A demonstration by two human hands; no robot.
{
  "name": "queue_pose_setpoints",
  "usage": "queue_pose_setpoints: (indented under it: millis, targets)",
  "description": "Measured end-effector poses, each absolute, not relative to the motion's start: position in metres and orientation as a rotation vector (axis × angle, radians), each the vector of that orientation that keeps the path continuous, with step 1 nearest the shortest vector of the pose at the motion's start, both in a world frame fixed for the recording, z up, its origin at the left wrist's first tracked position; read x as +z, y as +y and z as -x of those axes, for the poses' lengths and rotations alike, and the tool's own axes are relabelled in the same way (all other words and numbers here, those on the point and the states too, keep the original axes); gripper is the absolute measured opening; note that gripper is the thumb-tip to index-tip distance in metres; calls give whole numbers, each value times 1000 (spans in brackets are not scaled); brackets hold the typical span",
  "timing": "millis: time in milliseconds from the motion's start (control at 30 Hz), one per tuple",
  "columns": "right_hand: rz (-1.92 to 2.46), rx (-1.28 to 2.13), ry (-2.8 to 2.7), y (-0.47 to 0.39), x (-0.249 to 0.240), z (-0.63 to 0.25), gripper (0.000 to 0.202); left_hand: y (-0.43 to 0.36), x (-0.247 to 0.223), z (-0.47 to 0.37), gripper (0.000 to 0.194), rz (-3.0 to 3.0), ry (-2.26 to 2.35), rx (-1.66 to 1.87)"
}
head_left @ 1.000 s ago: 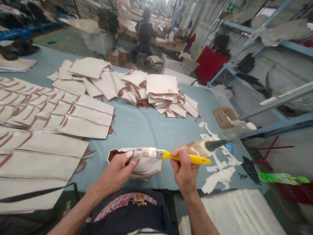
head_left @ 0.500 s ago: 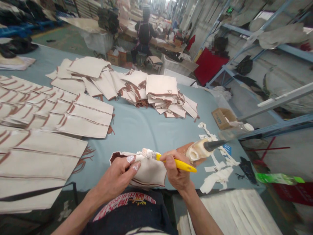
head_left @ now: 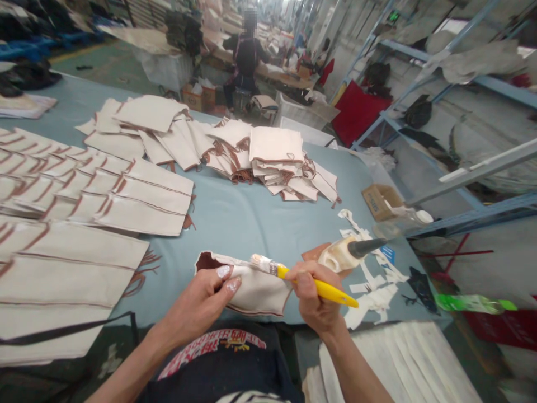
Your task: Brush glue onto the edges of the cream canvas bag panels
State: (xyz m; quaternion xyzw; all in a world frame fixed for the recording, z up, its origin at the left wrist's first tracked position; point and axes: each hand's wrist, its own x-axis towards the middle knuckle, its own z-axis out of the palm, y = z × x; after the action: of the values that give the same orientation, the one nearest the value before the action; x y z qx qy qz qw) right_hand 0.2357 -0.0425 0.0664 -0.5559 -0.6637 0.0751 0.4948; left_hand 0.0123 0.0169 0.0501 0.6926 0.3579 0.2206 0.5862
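A cream fabric piece (head_left: 260, 291) with brown edging lies at the near side of the blue-grey table, its left end gaping to show a brown inside. My left hand (head_left: 210, 294) pinches its upper edge; white smears mark the thumb and index fingertip. In my right hand (head_left: 314, 288) is a yellow-handled brush (head_left: 335, 292), held with fingers wrapped round the handle. White-coated bristles rest at the fabric's top edge, right of my left fingertips. Just beyond my right hand a cream container (head_left: 338, 254) with a dark nozzle lies on a brown patch.
Overlapping cream pieces (head_left: 146, 196) cover the table's left side. Further back sits a heap of similar pieces (head_left: 277, 145). White scraps (head_left: 380, 299), a small cardboard box (head_left: 380, 202) and a green bottle (head_left: 470, 304) are at the right. A person (head_left: 247, 56) sits in the background.
My right hand and the brush have moved right along the fabric's edge, away from my left fingers. The fabric's right end has shifted slightly right; my left hand has barely moved.
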Motion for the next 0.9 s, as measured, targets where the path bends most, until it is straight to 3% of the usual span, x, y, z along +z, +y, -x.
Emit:
queue_pose_setpoints:
  millis: [367,667,900]
  targets:
    - [1087,270,-1910,-16,77,-214,33,9,27,-12,35,-2140,953,439]
    - [1320,453,-1527,-18,64,-225,43,13,25,-7,34,-2122,1052,453]
    - [1176,449,-1821,-5,78,-213,36,13,24,-12,28,-2151,954,354]
